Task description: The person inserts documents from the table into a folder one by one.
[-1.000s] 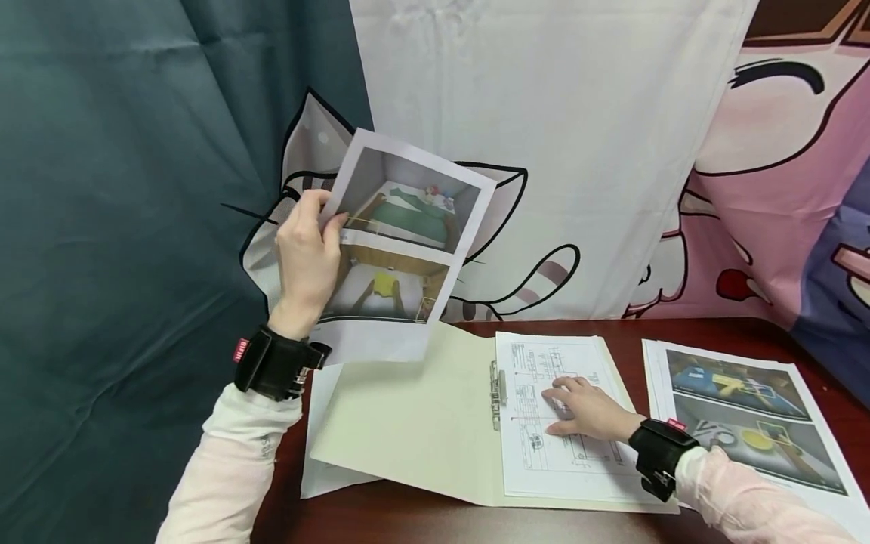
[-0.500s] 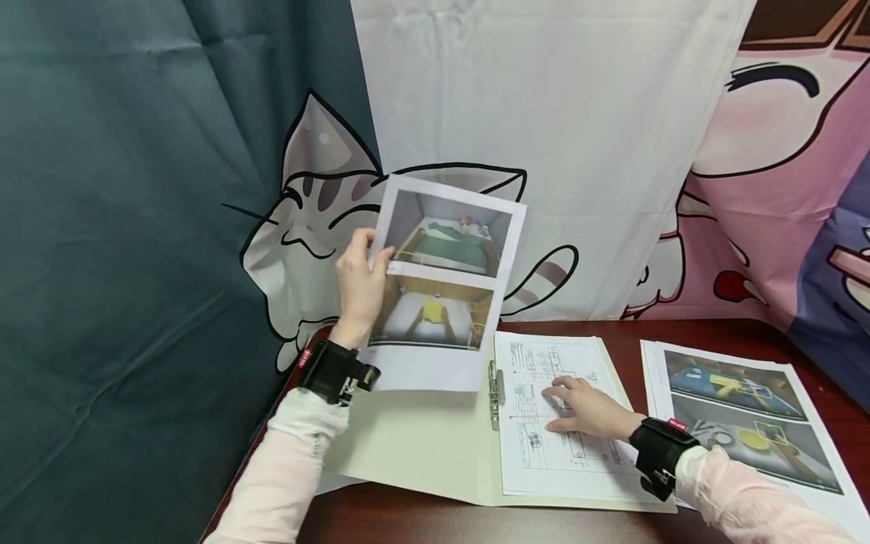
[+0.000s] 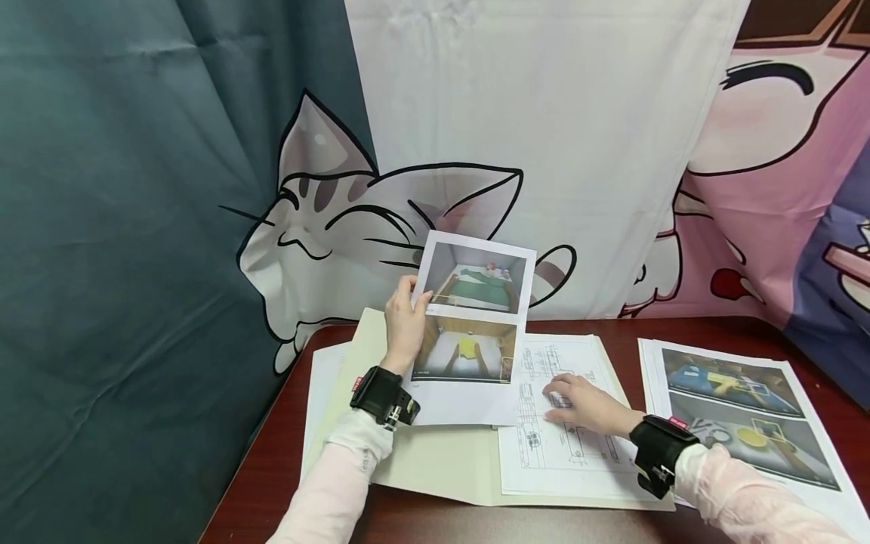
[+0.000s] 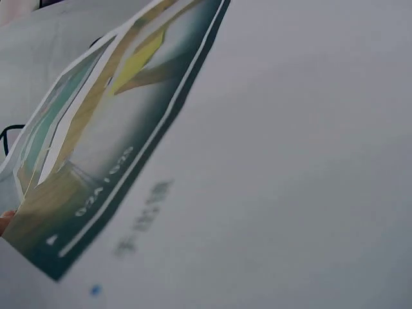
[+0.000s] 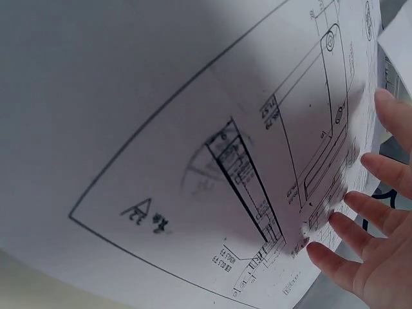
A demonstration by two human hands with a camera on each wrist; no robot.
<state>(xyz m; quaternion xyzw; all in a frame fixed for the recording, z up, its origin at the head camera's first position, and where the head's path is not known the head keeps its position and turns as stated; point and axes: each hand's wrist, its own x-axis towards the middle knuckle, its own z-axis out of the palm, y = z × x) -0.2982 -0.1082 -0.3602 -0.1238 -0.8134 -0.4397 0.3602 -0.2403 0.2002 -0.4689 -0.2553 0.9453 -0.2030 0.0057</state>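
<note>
Above the left half of an opened-out cream folder (image 3: 442, 465), the left hand (image 3: 405, 325) is pinching the left edge of a printed sheet (image 3: 473, 329), which is standing nearly upright just right of those fingers and showing two photographs, one above the other. From where I'm standing, its lower right corner is overlapping the line drawing (image 3: 567, 465) that is lying on the folder's right half. On that drawing, to the right of the raised sheet, the right hand (image 3: 587, 406) is resting, its fingers extended and spread apart. Farther right, beyond that hand, a stack of prints (image 3: 748, 415) is lying on the dark red worktop (image 3: 254, 472). Left of the left hand, some white paper (image 3: 323, 385) is peeking out from under the folder, and behind both hands a cartoon-printed cloth (image 3: 564, 83) is hanging.
</note>
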